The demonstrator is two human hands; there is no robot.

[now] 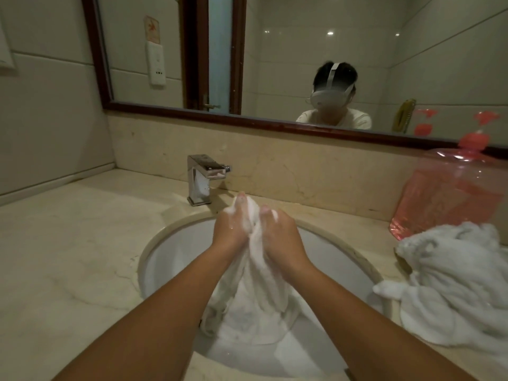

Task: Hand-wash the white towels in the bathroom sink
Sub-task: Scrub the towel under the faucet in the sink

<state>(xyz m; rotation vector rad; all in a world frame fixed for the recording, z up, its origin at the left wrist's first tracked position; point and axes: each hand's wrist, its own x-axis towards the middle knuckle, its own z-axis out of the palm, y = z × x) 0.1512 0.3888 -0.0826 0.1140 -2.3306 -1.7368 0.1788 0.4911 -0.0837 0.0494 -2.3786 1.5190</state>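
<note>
A wet, soapy white towel (pixel 255 295) hangs from my two hands down into the round white sink (pixel 170 251). My left hand (pixel 232 226) and my right hand (pixel 280 232) grip its bunched upper part between them, palms facing each other, above the far side of the basin. Suds cover my fingers and the top of the cloth. A second white towel (pixel 456 287) lies crumpled on the counter at the right of the sink.
A chrome tap (pixel 200 178) stands behind the sink, spout to the right. A large pink transparent detergent bottle (pixel 450 193) with a pump stands at the back right. The beige marble counter (pixel 68 257) spreads left; a framed mirror (pixel 275 50) hangs above.
</note>
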